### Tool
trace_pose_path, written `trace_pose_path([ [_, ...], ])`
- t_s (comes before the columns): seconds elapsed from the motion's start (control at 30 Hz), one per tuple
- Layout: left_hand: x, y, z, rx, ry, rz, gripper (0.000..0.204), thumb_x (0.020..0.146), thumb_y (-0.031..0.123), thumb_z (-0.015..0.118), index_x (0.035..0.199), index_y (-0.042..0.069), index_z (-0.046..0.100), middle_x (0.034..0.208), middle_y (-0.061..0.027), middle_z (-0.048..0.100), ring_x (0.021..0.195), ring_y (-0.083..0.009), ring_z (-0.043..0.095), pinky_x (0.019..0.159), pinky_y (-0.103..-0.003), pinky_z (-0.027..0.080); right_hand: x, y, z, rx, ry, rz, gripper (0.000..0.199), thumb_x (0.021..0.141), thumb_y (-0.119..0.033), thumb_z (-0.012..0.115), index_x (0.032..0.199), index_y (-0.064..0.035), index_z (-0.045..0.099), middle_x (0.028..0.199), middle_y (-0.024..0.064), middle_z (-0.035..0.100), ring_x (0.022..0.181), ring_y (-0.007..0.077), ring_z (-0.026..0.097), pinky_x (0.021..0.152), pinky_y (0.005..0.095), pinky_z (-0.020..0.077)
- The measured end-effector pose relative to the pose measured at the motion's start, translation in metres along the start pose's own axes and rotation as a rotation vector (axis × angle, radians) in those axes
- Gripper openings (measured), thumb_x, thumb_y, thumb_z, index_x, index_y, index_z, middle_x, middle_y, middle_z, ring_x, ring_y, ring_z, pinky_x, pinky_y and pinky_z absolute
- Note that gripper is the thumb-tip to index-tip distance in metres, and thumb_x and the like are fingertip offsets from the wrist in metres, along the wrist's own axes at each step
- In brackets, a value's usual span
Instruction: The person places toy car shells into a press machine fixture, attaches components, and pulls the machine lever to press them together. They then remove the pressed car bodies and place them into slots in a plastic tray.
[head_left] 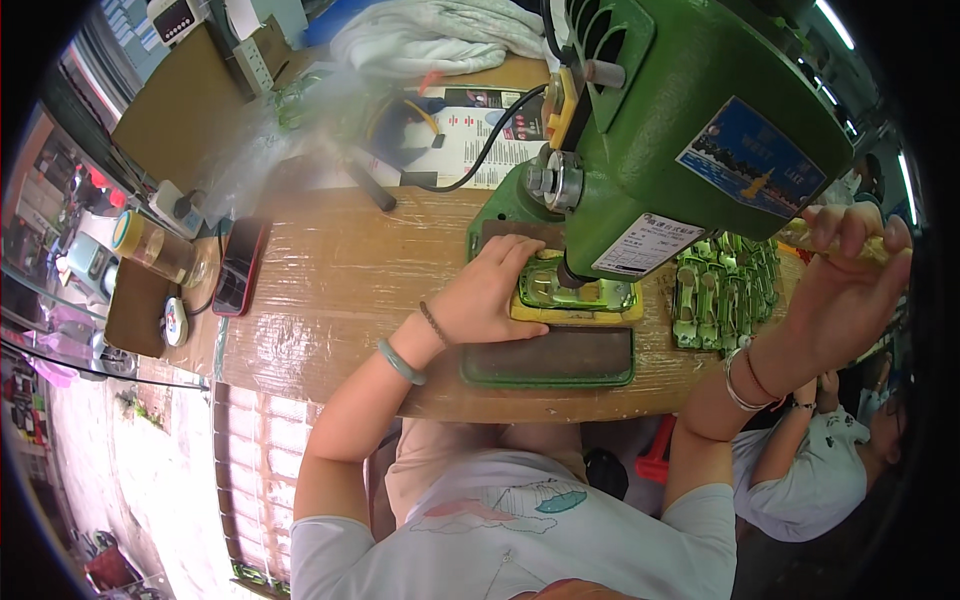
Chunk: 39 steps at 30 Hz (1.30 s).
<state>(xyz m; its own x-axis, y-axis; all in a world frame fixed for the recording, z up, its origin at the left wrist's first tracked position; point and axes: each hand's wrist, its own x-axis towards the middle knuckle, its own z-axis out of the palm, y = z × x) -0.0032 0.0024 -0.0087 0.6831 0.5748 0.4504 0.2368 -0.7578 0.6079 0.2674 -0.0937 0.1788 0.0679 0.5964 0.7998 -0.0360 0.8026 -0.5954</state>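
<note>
Wooden bench (330, 270) bears our green press (690, 120), blue label (760, 155) at 2 o'clock; left hand (490, 295) presses the metal part (575, 292), right hand (845, 290) grips the lever (835, 240).

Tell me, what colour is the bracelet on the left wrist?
The bracelet is pale jade green, shown best in the head view.

Worn wooden desk (330, 290) wrapped in clear film, pale tiled floor (130, 470) at left, ceiling strip lights (835, 22) upper right
</note>
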Motion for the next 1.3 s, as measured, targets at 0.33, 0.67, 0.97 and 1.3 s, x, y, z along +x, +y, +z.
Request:
trace_pose_path([
  [0.33,0.002,-0.002,0.002,-0.005,0.015,0.012,0.084,0.059,0.030,0.081,0.124,-0.004,0.038,0.121,-0.0216,0.045,0.113,-0.0383,0.043,0.097,-0.042,0.038,-0.077,0.018,0.022,-0.133,0.298,-0.323,0.042,0.094,-0.055,0.032,0.098,-0.0162,0.048,0.078,0.0042,0.044,0.073,0.0238,0.048,0.092,0.0531,0.0409],
  [0.67,0.002,0.001,-0.003,0.029,0.011,0.039,0.081,0.060,0.030,0.079,0.123,-0.004,0.041,0.118,-0.0223,0.046,0.110,-0.0386,0.044,0.095,-0.042,0.038,-0.043,0.013,0.016,-0.052,0.125,-0.243,0.034,0.097,-0.046,0.033,0.096,-0.0141,0.044,0.077,0.0034,0.043,0.072,0.0203,0.046,0.083,0.0450,0.0407],
  [0.97,0.001,0.004,-0.019,0.047,-0.048,-0.034,0.076,0.056,0.027,0.079,0.117,-0.001,0.045,0.111,-0.0194,0.050,0.106,-0.0365,0.048,0.092,-0.040,0.041,-0.006,0.009,0.016,-0.063,0.125,-0.100,0.034,0.099,-0.040,0.031,0.099,-0.0082,0.043,0.074,0.0063,0.042,0.068,0.0194,0.045,0.074,0.0380,0.0450],
  [1.3,0.001,0.006,-0.023,0.070,-0.043,-0.045,0.075,0.054,0.026,0.080,0.116,0.000,0.046,0.110,-0.0191,0.051,0.105,-0.0368,0.049,0.090,-0.040,0.042,-0.010,0.009,0.017,-0.045,0.118,-0.120,0.035,0.099,-0.041,0.031,0.100,-0.0080,0.042,0.075,0.0068,0.042,0.068,0.0201,0.045,0.075,0.0404,0.0448],
])
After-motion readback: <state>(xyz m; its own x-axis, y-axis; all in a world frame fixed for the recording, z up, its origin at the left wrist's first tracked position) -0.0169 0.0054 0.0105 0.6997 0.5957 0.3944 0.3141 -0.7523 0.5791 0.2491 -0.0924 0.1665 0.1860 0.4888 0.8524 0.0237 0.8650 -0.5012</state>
